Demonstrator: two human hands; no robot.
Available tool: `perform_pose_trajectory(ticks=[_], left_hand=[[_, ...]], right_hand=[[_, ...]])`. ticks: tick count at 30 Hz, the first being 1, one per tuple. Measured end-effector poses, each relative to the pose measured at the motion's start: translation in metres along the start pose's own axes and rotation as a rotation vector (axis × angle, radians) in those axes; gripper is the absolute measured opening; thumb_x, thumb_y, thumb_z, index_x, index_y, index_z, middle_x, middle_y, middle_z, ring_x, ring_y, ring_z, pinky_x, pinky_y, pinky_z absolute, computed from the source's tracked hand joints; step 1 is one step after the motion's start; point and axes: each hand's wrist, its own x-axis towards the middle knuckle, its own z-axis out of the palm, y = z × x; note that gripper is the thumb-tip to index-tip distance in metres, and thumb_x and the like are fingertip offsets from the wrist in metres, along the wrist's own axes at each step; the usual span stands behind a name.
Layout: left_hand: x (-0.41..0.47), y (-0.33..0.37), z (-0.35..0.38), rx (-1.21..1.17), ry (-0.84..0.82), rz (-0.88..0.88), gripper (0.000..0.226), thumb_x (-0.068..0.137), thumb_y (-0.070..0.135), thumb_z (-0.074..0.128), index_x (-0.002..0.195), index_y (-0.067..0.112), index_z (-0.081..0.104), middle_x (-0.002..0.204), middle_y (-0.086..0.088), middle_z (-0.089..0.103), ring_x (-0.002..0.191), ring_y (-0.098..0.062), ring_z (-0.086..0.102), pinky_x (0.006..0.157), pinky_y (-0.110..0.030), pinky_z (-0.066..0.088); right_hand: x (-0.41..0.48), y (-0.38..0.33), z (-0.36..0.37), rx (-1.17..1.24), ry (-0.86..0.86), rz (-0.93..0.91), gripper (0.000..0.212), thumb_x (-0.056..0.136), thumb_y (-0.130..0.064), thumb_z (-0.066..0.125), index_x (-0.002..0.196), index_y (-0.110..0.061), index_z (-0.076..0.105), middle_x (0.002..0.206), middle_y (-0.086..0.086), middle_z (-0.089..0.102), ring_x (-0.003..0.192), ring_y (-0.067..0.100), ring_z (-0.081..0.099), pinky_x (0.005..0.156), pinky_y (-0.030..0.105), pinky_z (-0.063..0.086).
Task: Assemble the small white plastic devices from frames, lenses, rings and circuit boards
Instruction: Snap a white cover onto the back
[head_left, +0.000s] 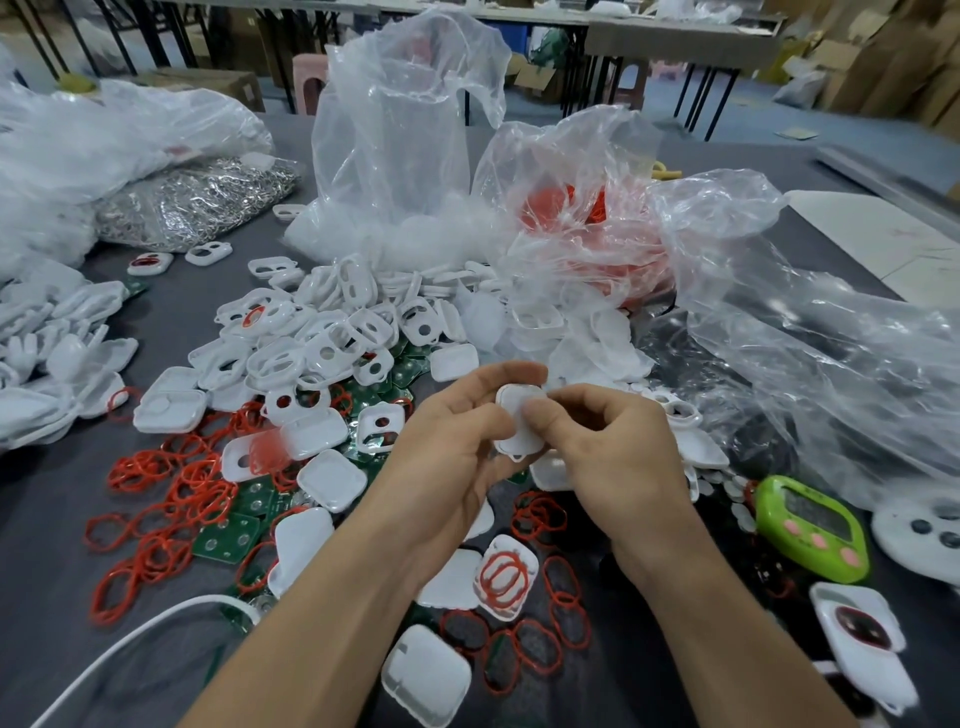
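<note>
- Both hands hold one white device shell (519, 423) above the table (52, 499): left hand (447, 452) cradles it, right hand (613, 441) pinches its edge.
- Red rings (171, 483), apparently rubber, and white frames (311, 343) lie scattered beneath.

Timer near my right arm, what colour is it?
The timer is lime green with pink buttons; head view.

Glossy white plastic frames (332, 353); crinkled clear plastic bags (395, 130); matt table (52, 509).
</note>
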Motion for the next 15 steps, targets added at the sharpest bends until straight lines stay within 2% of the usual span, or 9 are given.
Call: perform_pose_trajectory(ticks=[2,4,6,8,12,14,15], left_hand=[[0.000,0.000,0.000,0.017,-0.009,0.002,0.046,0.088,-0.014,0.044,0.117,0.007,0.073,0.112,-0.016,0.074,0.103,-0.026,0.071,0.087,-0.036,0.061],[-0.002,-0.001,0.001,0.068,0.013,0.018,0.038,0.094,-0.007,0.050,0.117,0.013,0.074,0.114,-0.014,0.075,0.107,-0.027,0.072,0.086,-0.034,0.061],[-0.004,-0.003,0.001,0.191,0.072,0.076,0.030,0.098,0.002,0.058,0.116,0.019,0.076,0.109,-0.011,0.078,0.103,-0.027,0.075,0.082,-0.033,0.062],[-0.005,-0.004,0.000,0.320,0.140,0.169,0.024,0.098,0.009,0.067,0.112,0.023,0.078,0.099,-0.008,0.080,0.093,-0.028,0.077,0.074,-0.032,0.062],[-0.005,-0.003,-0.001,0.372,0.198,0.238,0.025,0.094,0.007,0.072,0.094,0.029,0.084,0.089,-0.006,0.081,0.079,-0.020,0.078,0.064,-0.028,0.062],[-0.005,-0.004,0.001,0.376,0.210,0.235,0.025,0.094,0.005,0.070,0.095,0.026,0.083,0.088,-0.006,0.081,0.079,-0.019,0.078,0.063,-0.026,0.062],[-0.005,-0.004,0.001,0.363,0.210,0.231,0.024,0.095,0.004,0.069,0.098,0.024,0.082,0.089,-0.007,0.081,0.080,-0.021,0.078,0.065,-0.027,0.062]], right_hand=[[0.000,-0.003,-0.003,0.178,-0.076,0.050,0.005,0.084,-0.030,0.084,0.084,-0.026,0.081,0.078,-0.002,0.079,0.069,0.010,0.073,0.063,0.025,0.053],[-0.001,-0.006,-0.006,0.273,-0.090,0.055,0.007,0.080,-0.024,0.086,0.081,-0.020,0.081,0.075,0.002,0.078,0.059,0.009,0.069,0.056,0.019,0.051],[0.000,-0.007,-0.010,0.250,-0.066,0.020,0.007,0.078,-0.023,0.087,0.077,-0.021,0.081,0.070,0.001,0.076,0.052,0.007,0.063,0.053,0.017,0.049],[0.001,-0.006,-0.013,0.189,-0.033,-0.007,0.009,0.076,-0.028,0.089,0.076,-0.024,0.081,0.067,0.002,0.075,0.049,0.011,0.060,0.053,0.023,0.050],[0.002,-0.002,-0.016,0.194,-0.034,-0.022,0.009,0.077,-0.025,0.089,0.078,-0.022,0.081,0.061,0.006,0.071,0.047,0.017,0.059,0.050,0.026,0.046],[0.003,-0.003,-0.017,0.240,-0.073,-0.019,0.006,0.082,-0.017,0.085,0.082,-0.022,0.082,0.060,0.010,0.070,0.050,0.017,0.060,0.049,0.023,0.045],[0.003,-0.003,-0.017,0.255,-0.092,-0.021,0.010,0.085,-0.012,0.081,0.084,-0.022,0.083,0.060,0.010,0.069,0.051,0.017,0.060,0.049,0.022,0.045]])
